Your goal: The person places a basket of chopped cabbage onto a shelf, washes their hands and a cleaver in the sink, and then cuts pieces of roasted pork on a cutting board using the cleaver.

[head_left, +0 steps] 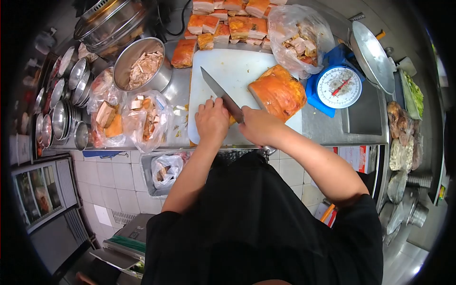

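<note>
A white cutting board lies on the steel counter. My right hand is closed round the handle of a large knife, whose blade points to the upper left over the board. My left hand is beside the blade, fingers bent down on a piece of meat that it mostly hides. A bit of orange-brown meat shows between my hands, under the knife. A big slab of roasted meat with orange skin rests on the right part of the board.
Stacked meat blocks stand behind the board. A blue scale and a bag of meat pieces are at the right. Leftward are a steel pot, bagged meat and metal bowls. A grey bin stands below.
</note>
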Tool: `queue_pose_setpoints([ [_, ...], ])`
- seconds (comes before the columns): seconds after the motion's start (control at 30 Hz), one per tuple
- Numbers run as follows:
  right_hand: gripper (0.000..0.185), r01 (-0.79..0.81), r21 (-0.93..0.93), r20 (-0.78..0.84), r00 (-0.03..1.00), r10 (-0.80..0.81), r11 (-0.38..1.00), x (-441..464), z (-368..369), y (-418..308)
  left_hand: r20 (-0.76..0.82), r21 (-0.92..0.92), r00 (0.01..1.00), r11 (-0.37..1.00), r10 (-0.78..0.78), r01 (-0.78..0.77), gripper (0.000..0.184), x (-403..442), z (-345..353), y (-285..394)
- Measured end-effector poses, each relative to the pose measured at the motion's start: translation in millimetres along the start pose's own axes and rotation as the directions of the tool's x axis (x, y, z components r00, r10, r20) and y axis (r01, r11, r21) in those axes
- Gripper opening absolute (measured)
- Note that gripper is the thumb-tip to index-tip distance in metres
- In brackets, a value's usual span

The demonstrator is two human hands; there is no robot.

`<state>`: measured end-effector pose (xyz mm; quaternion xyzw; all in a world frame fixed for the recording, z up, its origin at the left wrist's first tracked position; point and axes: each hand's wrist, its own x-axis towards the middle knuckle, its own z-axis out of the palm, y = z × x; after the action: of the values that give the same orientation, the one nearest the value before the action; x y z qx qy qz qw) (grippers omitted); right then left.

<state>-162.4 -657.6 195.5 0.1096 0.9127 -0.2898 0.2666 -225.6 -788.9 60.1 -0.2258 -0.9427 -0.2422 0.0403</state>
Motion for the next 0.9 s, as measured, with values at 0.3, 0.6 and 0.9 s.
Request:
queue_pose_setpoints([
  [0.3,0.035,0.006,-0.017,0.056,0.998,-0.005,1.0,-43.9,4.1,21.1,-0.052,0.008,0.999,1.0,-0.011,0.012,0.017,-1.9,3.0,5.1],
  [0.6,0.033,-0.008,0.061,0.093,0.996,0.002,0.998,-42.8,2.9,28.1,-0.13,0.03,0.991,0.999,0.026,-0.022,0.018,-1.6,3.3,5.0],
  [0.9,0.032,-0.007,0.049,0.005,1.0,0.007,0.999,-38.1,27.6,35.3,-0.07,0.011,0.997,1.0,-0.013,0.014,0.018,-1.6,7.5,2.3],
])
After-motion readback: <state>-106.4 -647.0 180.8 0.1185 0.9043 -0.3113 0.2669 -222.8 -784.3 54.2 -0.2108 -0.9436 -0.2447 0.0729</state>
